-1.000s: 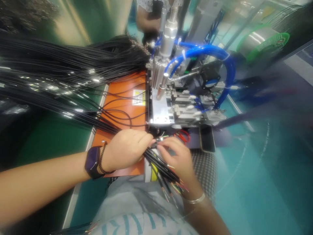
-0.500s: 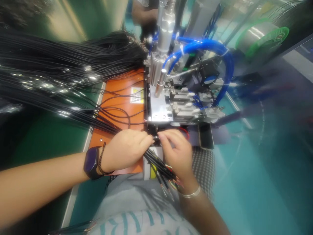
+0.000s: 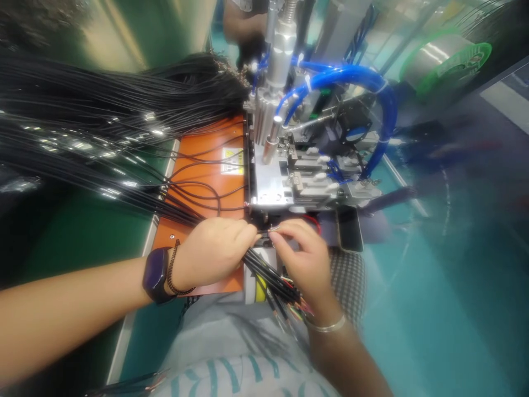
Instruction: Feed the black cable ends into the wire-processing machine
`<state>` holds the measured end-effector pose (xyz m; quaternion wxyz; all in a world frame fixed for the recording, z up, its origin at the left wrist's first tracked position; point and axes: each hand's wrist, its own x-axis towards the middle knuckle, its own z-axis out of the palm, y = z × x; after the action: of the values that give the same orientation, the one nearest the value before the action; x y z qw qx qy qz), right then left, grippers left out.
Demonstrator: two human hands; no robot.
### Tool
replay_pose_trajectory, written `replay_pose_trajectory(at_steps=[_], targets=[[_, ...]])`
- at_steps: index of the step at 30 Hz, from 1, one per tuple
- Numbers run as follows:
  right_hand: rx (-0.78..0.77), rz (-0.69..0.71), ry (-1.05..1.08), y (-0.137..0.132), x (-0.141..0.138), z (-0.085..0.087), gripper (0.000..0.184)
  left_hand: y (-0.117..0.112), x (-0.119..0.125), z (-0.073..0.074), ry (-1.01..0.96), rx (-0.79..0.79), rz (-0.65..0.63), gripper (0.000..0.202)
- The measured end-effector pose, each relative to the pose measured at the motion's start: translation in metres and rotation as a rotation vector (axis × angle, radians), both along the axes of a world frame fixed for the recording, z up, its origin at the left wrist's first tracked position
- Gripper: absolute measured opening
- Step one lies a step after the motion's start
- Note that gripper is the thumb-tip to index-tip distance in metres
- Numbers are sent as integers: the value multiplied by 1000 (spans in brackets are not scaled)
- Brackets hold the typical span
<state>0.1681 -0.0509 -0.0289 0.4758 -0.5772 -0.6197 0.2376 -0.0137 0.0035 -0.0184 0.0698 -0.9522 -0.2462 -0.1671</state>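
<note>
Pinched tight: the right hand (image 3: 308,264) has thumb and forefinger closed on 1 thin cable end (image 3: 270,231), right at the front lip of the metal machine (image 3: 273,190). Beside it, the left hand (image 3: 215,251) is curled shut around a bundle of black cables (image 3: 268,275), which slants down between the 2 hands toward the lap. Its stripped tips, showing red and green cores, are half hidden under the right wrist. What the pinched end meets at the machine is too dark and blurred to tell. The jackets are round, glossy and smooth. Behind, a flat orange mat (image 3: 206,176) carries looping strands, and a great shiny sheaf of black cables (image 3: 103,127) runs off the left edge. Bright blue hoses (image 3: 351,82) arch beside a ribbed silver cylinder (image 3: 281,55). Dark watch (image 3: 155,273) on the left wrist, thin metal bangle (image 3: 328,326) on the right.
</note>
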Motion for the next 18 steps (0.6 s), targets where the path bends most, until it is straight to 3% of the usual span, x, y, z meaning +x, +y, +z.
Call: replay_pose_trajectory(at_steps=[4, 10, 13, 18], targets=[[22, 8, 36, 2, -1, 0, 8, 1, -1, 0, 16, -15, -28, 16], [-69, 38, 190, 4, -4, 3, 8, 0, 0, -1, 19, -31, -72, 16], [-55, 51, 135, 7, -1, 3, 9, -1, 2, 3, 86, -99, -49, 16], [-128, -12, 49, 9, 11, -8, 14, -2, 5, 16, 213, -210, -12, 37]])
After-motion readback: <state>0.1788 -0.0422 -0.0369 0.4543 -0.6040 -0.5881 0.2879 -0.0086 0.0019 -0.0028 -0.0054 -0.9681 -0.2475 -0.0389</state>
